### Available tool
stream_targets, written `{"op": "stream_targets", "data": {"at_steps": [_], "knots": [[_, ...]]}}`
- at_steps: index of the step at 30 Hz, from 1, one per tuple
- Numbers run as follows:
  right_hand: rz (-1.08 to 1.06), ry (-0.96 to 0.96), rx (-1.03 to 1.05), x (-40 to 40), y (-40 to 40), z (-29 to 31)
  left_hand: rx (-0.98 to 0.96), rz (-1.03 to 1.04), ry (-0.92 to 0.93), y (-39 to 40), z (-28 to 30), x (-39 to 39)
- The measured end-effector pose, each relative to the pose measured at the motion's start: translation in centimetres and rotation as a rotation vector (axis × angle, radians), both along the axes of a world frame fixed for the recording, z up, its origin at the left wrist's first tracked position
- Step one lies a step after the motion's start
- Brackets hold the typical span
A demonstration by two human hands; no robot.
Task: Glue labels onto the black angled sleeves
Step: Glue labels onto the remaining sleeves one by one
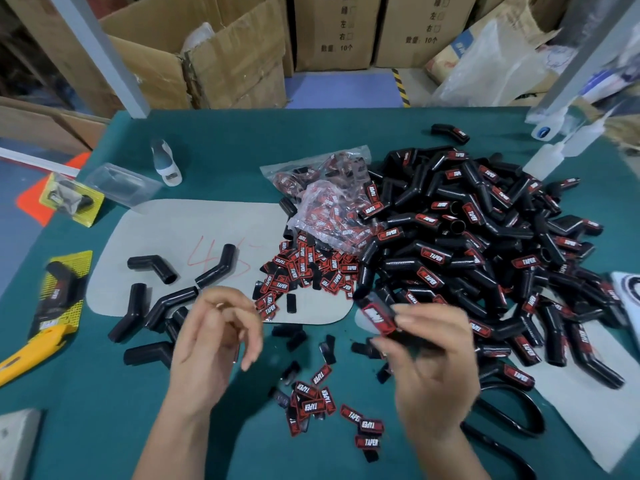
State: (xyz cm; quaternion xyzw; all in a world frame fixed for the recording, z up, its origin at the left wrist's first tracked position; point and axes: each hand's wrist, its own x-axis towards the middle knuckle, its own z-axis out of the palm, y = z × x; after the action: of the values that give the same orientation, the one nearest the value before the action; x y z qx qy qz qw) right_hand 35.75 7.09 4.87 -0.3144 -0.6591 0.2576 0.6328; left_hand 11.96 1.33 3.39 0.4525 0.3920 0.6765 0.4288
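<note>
Head view: held a labelled black sleeve point(377, 315) in the right hand point(433, 358), fingers curled round it, above the desk point(104, 410). Left hand point(214, 337) loosely curled, holding nothing visible. Seemed light, rubbery, bendable; best pinched by one straight leg, clear of the fresh label. Unlabelled sleeves point(152, 268) lay left.

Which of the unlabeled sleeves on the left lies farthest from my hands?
The unlabeled sleeve at the gray mat's left, alone; the others cluster nearer the left hand.
</note>
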Motion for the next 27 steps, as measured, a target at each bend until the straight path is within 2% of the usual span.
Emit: {"op": "stream_targets", "data": {"at_steps": [1, 4, 5, 6, 8, 10, 12, 15, 17, 18, 20, 21, 23, 25, 27], "knots": [[-0.091, 0.041, -0.007, 1.1, 1.1, 0.1, -0.037, 0.104, 0.027, 0.3, -0.1, -0.1], [-0.256, 0.161, -0.266, 3.9, 4.8, 0.7, -0.261, 0.403, 0.275, 1.3, -1.2, -0.5], [-0.303, 0.119, -0.332, 4.5, 6.1, 0.7, -0.326, 0.460, 0.383, 1.6, -1.6, -0.9], [-0.380, -0.002, -0.358, 5.0, 7.4, 0.6, -0.373, 0.495, 0.507, 1.7, -1.9, -1.3], [-0.528, -0.322, -0.316, 5.4, 9.5, 0.2, -0.395, 0.541, 0.846, 2.0, -2.8, -2.5], [-0.581, -0.555, -0.261, 5.1, 10.4, 0.0, -0.394, 0.582, 1.186, 2.1, -3.6, -3.6], [-0.633, -0.651, -0.198, 4.4, 10.2, -0.2, -0.483, 0.600, 1.323, 2.3, -4.0, -4.2], [-0.570, -0.588, -0.039, 4.0, 8.5, 0.0, -0.537, 0.616, 1.417, 2.3, -4.5, -4.9], [-0.423, -0.554, -0.027, 4.3, 6.9, 0.3, -0.520, 0.628, 1.453, 2.5, -4.7, -5.0], [-0.339, -0.540, -0.095, 4.7, 6.2, 0.3, -0.511, 0.635, 1.455, 2.7, -4.7, -4.9], [-0.147, -0.502, -0.369, 5.5, 4.9, 0.3, -0.489, 0.638, 1.445, 2.8, -4.6, -4.7], [-0.052, -0.516, -0.491, 5.8, 4.6, 0.2, -0.472, 0.638, 1.442, 2.8, -4.5, -4.5], [0.057, -0.678, -0.589, 6.0, 4.4, -0.2, -0.420, 0.629, 1.392, 2.9, -4.2, -4.2], [0.087, -0.862, -0.581, 5.7, 4.4, -0.9, -0.359, 0.608, 1.153, 2.9, -3.6, -3.3], [0.069, -0.986, -0.544, 4.9, 4.3, -1.4, -0.322, 0.501, 0.800, 2.6, -2.8, -1.8]]}}
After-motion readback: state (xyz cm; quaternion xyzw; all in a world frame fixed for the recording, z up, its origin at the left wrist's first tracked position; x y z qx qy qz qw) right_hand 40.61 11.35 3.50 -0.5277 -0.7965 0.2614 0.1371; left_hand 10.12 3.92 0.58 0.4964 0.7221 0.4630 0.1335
